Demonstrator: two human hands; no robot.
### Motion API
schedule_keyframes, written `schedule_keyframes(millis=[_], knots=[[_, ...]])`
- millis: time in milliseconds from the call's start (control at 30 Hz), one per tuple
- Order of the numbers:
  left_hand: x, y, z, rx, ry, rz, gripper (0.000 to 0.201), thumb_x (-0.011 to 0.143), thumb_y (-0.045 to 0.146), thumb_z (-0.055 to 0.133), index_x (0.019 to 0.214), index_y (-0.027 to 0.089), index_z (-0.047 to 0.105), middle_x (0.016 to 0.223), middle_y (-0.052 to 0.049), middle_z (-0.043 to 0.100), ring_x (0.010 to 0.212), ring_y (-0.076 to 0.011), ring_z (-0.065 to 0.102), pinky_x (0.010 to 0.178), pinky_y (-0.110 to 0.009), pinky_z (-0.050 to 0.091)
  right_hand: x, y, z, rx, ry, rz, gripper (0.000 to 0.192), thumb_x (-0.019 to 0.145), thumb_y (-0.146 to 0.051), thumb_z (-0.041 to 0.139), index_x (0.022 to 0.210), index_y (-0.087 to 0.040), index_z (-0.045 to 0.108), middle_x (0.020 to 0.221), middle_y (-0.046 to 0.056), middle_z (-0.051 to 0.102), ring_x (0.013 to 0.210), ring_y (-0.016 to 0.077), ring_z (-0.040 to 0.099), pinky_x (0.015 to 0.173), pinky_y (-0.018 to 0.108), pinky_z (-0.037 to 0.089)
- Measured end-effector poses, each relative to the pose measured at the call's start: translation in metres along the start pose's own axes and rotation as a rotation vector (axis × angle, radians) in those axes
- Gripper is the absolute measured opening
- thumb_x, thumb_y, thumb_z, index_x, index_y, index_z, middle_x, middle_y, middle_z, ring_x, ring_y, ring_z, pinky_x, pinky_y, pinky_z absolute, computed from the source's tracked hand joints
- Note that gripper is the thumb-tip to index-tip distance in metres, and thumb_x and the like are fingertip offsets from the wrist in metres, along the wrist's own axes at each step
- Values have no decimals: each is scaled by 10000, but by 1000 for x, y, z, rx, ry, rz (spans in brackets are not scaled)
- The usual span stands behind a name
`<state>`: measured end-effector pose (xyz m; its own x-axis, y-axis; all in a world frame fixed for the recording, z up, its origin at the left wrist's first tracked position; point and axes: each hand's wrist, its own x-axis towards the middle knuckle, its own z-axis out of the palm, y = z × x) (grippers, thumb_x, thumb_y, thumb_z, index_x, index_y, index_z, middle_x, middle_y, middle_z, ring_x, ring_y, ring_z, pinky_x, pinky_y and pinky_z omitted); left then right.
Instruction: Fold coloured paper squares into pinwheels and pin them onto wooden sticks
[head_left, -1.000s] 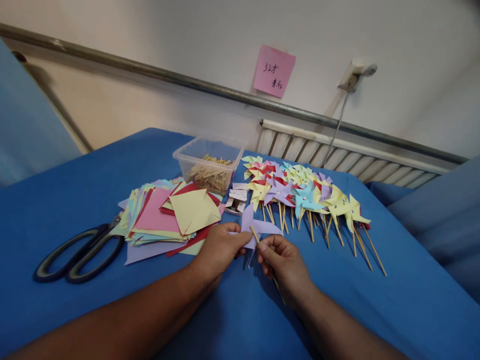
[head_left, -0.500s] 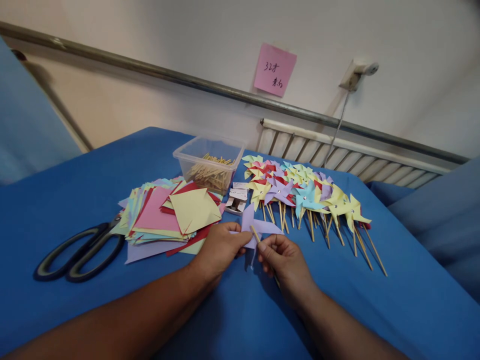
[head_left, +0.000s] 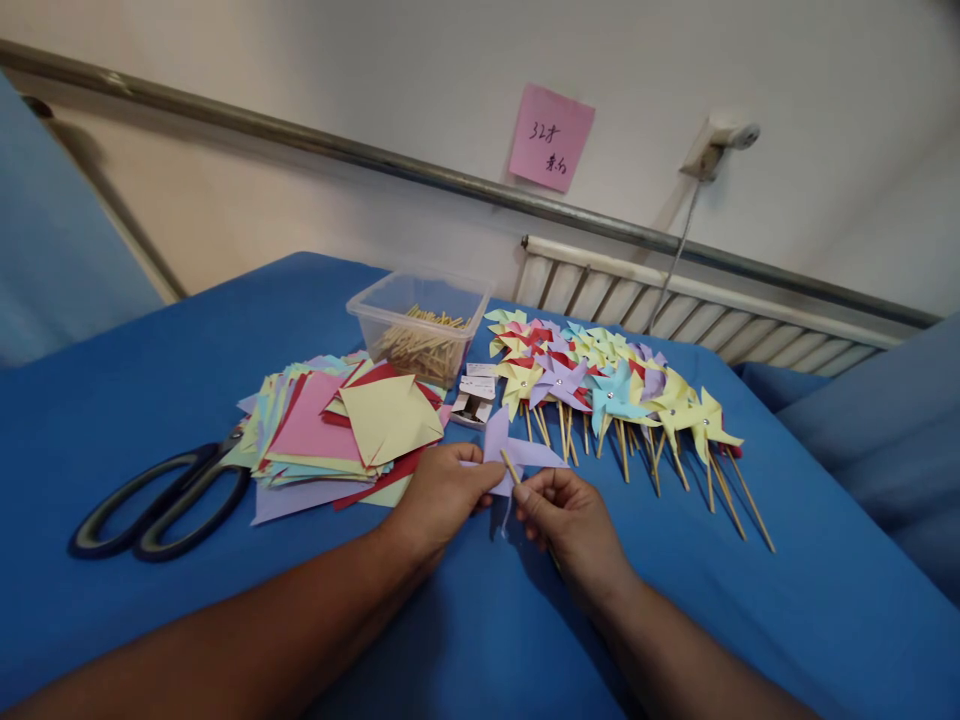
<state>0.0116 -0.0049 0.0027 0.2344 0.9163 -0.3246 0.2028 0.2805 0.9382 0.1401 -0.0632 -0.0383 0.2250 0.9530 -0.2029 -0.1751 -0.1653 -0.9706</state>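
While both forearms rest low over it, the table, draped in blue cloth, carries everything within easy reach. Wall behind: grey rail, ribbed radiator, pink note stuck above it.

Far side, right of centre: a row of finished pinwheels, heads overlapping, sticks all pointing toward the person; judged to be laid this way so each can be lifted by its stick without disturbing the rest.

Left of centre: a fanned stack of coloured paper squares, yellow sheet on top, close to the left hand. Black-handled scissors lie at its left edge, blades tucked under the paper.

Behind the stack: a clear plastic tub of wooden sticks, open-topped. Just in front of it, a small white box; contents too small to tell.

Left hand: fingers closed in a pinch on the purple pinwheel, held just above the cloth, near the front of the finished row. Grip appears to steady the folded vanes.

Right hand: thumb and forefinger closed on a thin wooden stick, its tip against the back of the purple paper, the shaft passing down through the fist. A fine pinch suits so slender a piece.
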Motion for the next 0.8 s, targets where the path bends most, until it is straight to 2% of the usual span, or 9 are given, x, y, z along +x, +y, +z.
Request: schedule_keyframes(millis=[233,467,800], knots=[[-1,0,0,-31,3,7,205,621,312,651,532,178,524,400,50,495,422,-101,449,441,-215,318,-4,-2,1,52,-24,-13,331,676,-424,762,676,-155,569,531,-25,590,387,54,454,344,151,291],[-4,2,0,-22,6,13,185,627,298,644,552,178,526,414,45,507,425,-106,452,445,-221,312,-5,-8,3,254,-67,78,311,649,-375,785,641,-157,563,524,-31,578,376,49,422,349,161,300],[0,-2,-1,-31,-30,18,203,636,320,645,567,176,520,415,42,500,425,-102,438,453,-227,307,-5,-8,2,229,-82,107,292,668,-372,769,650,-152,578,529,-29,586,370,47,424,350,157,298]])
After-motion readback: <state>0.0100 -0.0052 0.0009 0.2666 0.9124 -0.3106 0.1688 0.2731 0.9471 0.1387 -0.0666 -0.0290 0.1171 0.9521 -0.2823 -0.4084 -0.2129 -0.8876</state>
